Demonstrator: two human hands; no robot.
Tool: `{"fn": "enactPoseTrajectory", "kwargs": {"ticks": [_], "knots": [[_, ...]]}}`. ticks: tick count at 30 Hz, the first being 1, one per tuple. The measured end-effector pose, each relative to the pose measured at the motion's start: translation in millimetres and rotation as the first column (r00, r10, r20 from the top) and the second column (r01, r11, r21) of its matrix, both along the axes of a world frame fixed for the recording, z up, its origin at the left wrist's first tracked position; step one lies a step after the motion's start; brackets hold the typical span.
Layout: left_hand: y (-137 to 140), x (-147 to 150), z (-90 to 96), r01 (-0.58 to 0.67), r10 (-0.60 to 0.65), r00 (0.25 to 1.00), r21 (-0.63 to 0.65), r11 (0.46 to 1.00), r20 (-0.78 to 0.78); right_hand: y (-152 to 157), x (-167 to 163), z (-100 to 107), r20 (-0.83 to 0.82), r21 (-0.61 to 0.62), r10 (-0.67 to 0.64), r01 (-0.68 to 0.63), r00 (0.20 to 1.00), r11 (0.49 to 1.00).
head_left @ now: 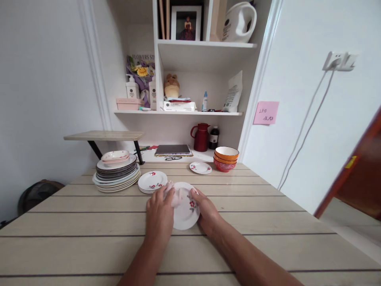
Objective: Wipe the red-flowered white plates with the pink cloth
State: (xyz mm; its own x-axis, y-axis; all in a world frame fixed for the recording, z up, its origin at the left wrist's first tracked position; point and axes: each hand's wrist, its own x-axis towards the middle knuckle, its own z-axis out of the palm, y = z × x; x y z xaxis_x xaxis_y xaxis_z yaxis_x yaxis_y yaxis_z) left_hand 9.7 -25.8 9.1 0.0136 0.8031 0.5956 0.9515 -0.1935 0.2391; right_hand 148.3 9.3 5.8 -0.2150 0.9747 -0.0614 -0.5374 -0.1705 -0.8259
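A white plate with red flowers (pixel 185 216) is tilted up above the table, gripped at its right edge by my right hand (pixel 208 210), thumb on the face. My left hand (pixel 160 206) is closed on a pale pink cloth (pixel 177 196), which rests against the plate's upper left part. Just beyond my left hand lies a short stack of similar flowered plates (pixel 149 180). One more small flowered plate (pixel 200 169) lies by itself farther back. My left fingertips are partly hidden by the cloth.
A tall stack of plates (pixel 117 182) topped by pink dishes stands at the left, beside a small raised shelf (pixel 104 136). Stacked bowls (pixel 225 159) stand at the back right. Behind them are a red jug (pixel 201 138), a dark bottle (pixel 214 138) and a laptop (pixel 172 149).
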Motion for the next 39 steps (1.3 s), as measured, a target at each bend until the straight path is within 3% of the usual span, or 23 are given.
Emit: {"fn": "enactPoseTrajectory", "kwargs": {"ticks": [2, 6, 8, 12, 14, 16, 19, 22, 24, 26, 28, 30, 33, 39], "knots": [[-3.8, 0.0, 3.2, -0.01, 0.009, 0.999, -0.016, 1.0, -0.041, 0.9, 0.4, -0.2, -0.012, -0.022, -0.027, 0.027, 1.0, 0.999], [-12.6, 12.6, 1.2, 0.26, -0.263, 0.955, -0.042, 0.965, -0.135, 2.4, 2.0, -0.1, -0.075, -0.061, -0.059, 0.055, 0.995, 0.997], [-12.8, 17.8, -2.6, 0.339, -0.343, 0.931, -0.053, 0.939, -0.129, 2.6, 2.8, 0.1, -0.095, -0.047, -0.032, 0.028, 0.995, 0.998], [-5.2, 14.8, -9.4, 0.158, -0.159, 0.985, 0.032, 0.987, 0.07, 2.9, 3.1, 1.0, -0.045, -0.032, 0.017, -0.018, 0.999, 0.999], [-1.0, 10.0, -11.0, 0.07, -0.085, 0.976, 0.08, 0.994, 0.201, 4.1, 3.0, 1.1, -0.027, -0.044, 0.016, -0.018, 1.0, 0.999], [1.6, 6.0, -10.9, 0.075, -0.112, 0.946, 0.129, 0.989, 0.305, 6.0, 3.5, 0.6, -0.043, -0.075, 0.013, -0.016, 0.999, 0.997], [2.7, 3.1, -8.6, 0.17, -0.256, 0.873, 0.234, 0.957, 0.416, 9.5, 5.1, -0.7, -0.116, -0.147, 0.044, -0.061, 0.992, 0.987], [2.0, 2.1, -4.6, 0.258, -0.352, 0.69, 0.24, 0.936, 0.632, 11.5, 6.3, -1.7, -0.183, -0.154, 0.001, -0.029, 0.983, 0.988], [0.7, 2.1, -0.3, 0.327, -0.335, 0.473, 0.191, 0.926, 0.815, 11.3, 6.3, -1.6, -0.208, -0.119, -0.053, 0.028, 0.977, 0.993], [-1.3, 2.6, 5.2, 0.437, -0.245, 0.202, 0.137, 0.889, 0.948, 9.8, 5.5, -0.6, -0.208, -0.107, -0.066, 0.044, 0.976, 0.993], [-3.1, 2.7, 10.3, 0.58, -0.105, -0.059, 0.12, 0.806, 0.993, 7.6, 4.4, 0.8, -0.186, -0.122, -0.063, 0.041, 0.98, 0.992], [-3.6, 2.3, 12.3, 0.714, 0.063, -0.238, 0.13, 0.687, 0.969, 5.5, 3.5, 2.0, -0.153, -0.124, -0.076, 0.057, 0.985, 0.991], [-1.8, 1.5, 7.4, 0.81, 0.273, -0.315, 0.108, 0.577, 0.909, 3.7, 2.9, 2.5, -0.101, -0.085, -0.114, 0.106, 0.988, 0.991], [2.0, 2.3, -5.1, 0.817, 0.387, -0.351, 0.078, 0.571, 0.853, 8.2, 5.1, -1.8, -0.009, -0.067, -0.159, 0.158, 0.987, 0.985]]}}
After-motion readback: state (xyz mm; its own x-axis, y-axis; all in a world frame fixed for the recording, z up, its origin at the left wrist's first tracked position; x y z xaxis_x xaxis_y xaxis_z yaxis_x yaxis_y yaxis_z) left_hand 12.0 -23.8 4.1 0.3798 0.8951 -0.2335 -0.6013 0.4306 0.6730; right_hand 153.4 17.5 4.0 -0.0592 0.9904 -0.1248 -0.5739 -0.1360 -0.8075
